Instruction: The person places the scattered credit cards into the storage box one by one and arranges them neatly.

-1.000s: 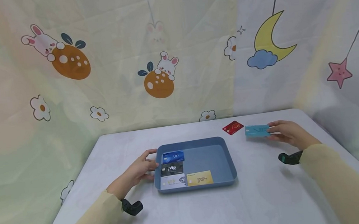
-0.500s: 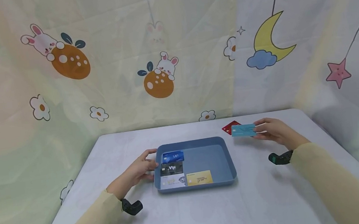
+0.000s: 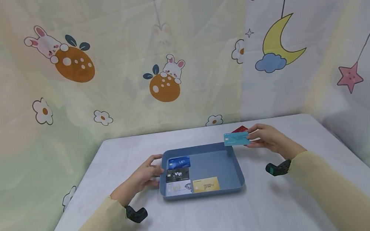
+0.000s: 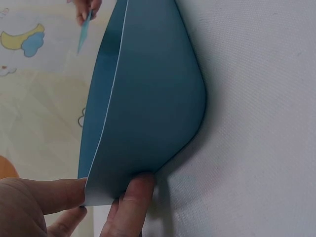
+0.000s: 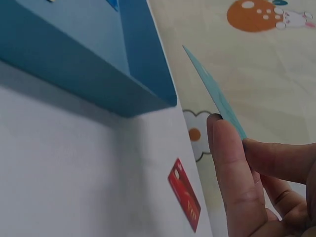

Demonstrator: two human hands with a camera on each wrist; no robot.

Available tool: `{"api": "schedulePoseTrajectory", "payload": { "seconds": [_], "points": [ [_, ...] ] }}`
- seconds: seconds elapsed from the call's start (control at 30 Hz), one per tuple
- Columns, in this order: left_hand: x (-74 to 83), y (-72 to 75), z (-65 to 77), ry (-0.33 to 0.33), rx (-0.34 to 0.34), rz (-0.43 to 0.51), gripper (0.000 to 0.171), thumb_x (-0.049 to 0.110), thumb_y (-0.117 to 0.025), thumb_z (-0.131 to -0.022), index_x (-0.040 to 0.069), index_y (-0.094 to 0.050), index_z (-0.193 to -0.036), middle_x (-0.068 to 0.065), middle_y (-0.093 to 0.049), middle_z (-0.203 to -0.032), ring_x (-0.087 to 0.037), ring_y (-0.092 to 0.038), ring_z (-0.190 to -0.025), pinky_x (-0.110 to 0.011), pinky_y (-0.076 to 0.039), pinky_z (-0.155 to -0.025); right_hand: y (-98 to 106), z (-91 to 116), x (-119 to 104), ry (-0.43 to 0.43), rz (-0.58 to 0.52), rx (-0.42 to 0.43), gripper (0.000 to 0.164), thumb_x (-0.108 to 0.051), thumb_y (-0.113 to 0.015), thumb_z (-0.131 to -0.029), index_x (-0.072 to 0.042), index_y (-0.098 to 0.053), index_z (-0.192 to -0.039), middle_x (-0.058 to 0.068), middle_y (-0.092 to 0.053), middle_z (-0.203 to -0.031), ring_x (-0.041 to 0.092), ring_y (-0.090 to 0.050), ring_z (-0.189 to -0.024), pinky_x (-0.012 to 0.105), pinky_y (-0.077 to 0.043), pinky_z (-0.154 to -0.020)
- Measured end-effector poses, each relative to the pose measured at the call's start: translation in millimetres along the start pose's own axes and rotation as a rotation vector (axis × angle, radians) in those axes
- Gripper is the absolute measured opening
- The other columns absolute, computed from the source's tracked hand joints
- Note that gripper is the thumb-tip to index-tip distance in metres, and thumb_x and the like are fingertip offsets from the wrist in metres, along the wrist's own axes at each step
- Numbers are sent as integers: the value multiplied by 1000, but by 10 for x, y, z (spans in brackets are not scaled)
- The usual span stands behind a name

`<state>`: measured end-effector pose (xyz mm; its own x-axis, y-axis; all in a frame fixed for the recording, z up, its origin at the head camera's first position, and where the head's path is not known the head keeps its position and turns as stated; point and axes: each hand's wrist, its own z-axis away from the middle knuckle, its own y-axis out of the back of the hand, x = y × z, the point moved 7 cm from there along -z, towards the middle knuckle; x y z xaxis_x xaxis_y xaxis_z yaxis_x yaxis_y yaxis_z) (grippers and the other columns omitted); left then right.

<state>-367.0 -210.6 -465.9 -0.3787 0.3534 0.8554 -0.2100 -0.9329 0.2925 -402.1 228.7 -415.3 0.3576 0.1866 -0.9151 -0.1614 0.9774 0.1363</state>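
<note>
In the head view, my right hand [image 3: 267, 140] pinches a light blue VIP card [image 3: 235, 139] between thumb and fingers. The card hovers over the far right corner of the blue-grey tray [image 3: 210, 169]; the right wrist view shows it tilted and above the table. My left hand [image 3: 144, 175] holds the tray by its left end, fingers at the rim and wall [image 4: 143, 108]. Inside the tray lie a blue card [image 3: 178, 162], a black card [image 3: 177, 174], a silver-white card [image 3: 178, 188] and a gold card [image 3: 206, 184].
A red VIP card [image 5: 185, 195] lies on the white table [image 3: 198, 222] past the tray's far right corner, partly hidden behind the light blue card in the head view. A printed curtain [image 3: 116, 62] hangs along the table's back edge.
My right hand has carried the light blue card leftward, from right of the red card to over the tray's far right corner. The left hand and tray stay put.
</note>
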Motion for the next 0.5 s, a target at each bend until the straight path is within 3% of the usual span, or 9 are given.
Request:
{"api": "schedulePoseTrajectory", "payload": {
  "seconds": [0.5],
  "points": [
    [-31,8,-35,-5,1,12,72,3,-64,-95,26,-38,-157,-26,-50,-147,-31,-62,-108,-39,-62,-69,-409,-88,9,-5,-29,7,41,-6,-59,-102,2,-45,-140,22,-47,-136,20,-68,-83,29,-62,-76]
  ]
}}
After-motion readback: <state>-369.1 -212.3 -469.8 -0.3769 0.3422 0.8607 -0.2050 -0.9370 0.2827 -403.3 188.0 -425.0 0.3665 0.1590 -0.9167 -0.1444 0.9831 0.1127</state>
